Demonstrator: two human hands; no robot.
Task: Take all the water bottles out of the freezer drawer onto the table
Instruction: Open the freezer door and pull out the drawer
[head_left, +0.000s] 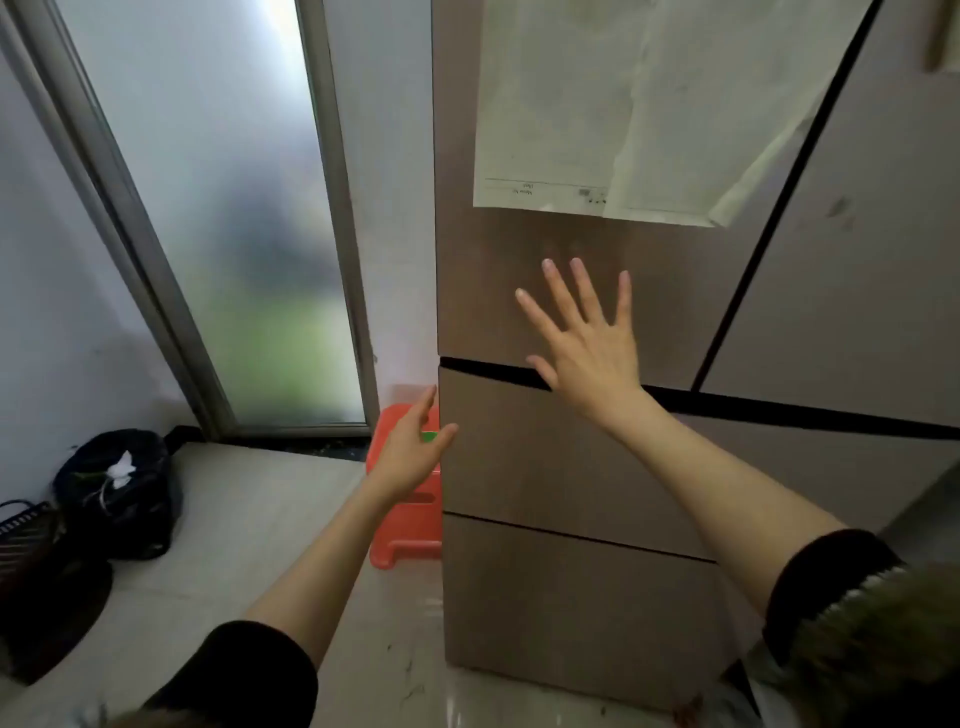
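A tall brown fridge fills the right half of the view. Two closed drawer fronts sit below its upper doors, an upper drawer and a lower drawer. No water bottle shows. My right hand is spread open with fingers apart in front of the lower edge of the upper left door, just above the dark gap over the upper drawer. My left hand is open with fingers extended at the left edge of the upper drawer, holding nothing. No table is in view.
An orange plastic stool stands on the floor against the fridge's left side. A frosted glass door is at left. A black bin with a bag and a dark basket sit at far left. Papers hang on the fridge door.
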